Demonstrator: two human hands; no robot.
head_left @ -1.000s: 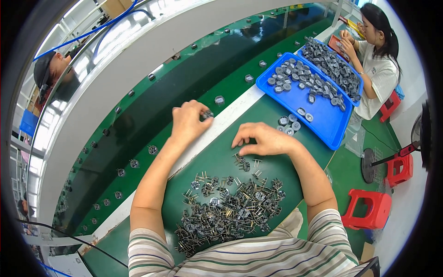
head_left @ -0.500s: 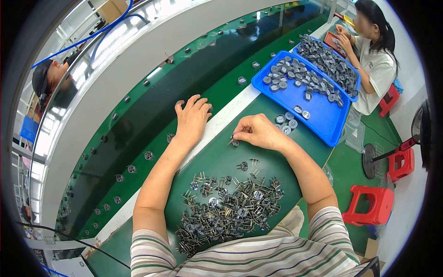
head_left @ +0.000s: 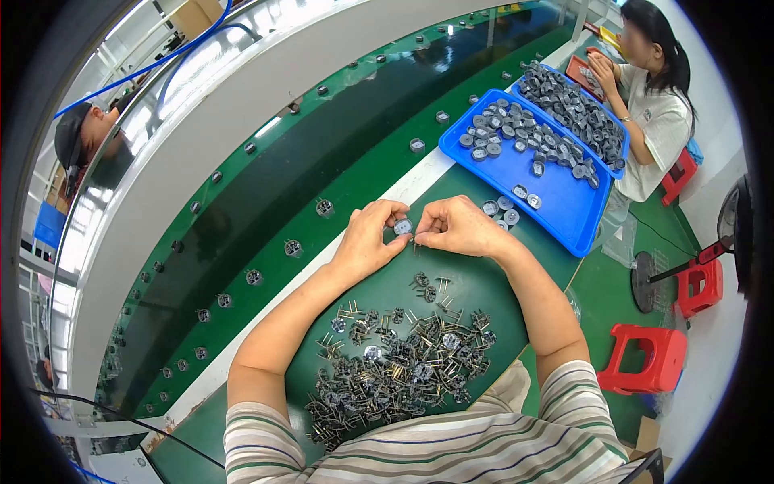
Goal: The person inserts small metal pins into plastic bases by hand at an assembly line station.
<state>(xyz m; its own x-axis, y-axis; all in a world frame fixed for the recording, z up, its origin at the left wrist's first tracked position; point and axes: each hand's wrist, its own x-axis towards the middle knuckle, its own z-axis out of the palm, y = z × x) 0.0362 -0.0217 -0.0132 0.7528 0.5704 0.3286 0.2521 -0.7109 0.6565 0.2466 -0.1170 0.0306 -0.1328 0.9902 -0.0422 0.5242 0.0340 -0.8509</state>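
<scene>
My left hand (head_left: 372, 242) is closed on a round grey cap (head_left: 403, 227), gripped between thumb and fingers above the green table. Right beside it, my right hand (head_left: 459, 228) pinches a small pronged metal part (head_left: 416, 245), mostly hidden by the fingertips. The two hands almost touch at the cap. Below them on the table lies a heap of pronged metal parts (head_left: 411, 367), with a few loose ones (head_left: 421, 280) between the heap and my hands. More grey caps (head_left: 511, 217) rest near my right wrist.
A green conveyor belt (head_left: 266, 323) carrying spaced small parts curves past the left. A blue tray (head_left: 556, 218) of grey caps overhangs the table's right edge; a fuller tray (head_left: 625, 165) lies behind it. A co-worker (head_left: 661, 121) sits beyond. Red stools (head_left: 645, 355) and a fan (head_left: 645, 278) stand right.
My left hand has come from over the belt to my right hand and now shows a grey cap. A pronged part is exposed where it was. Belt parts have shifted toward the lower left.
</scene>
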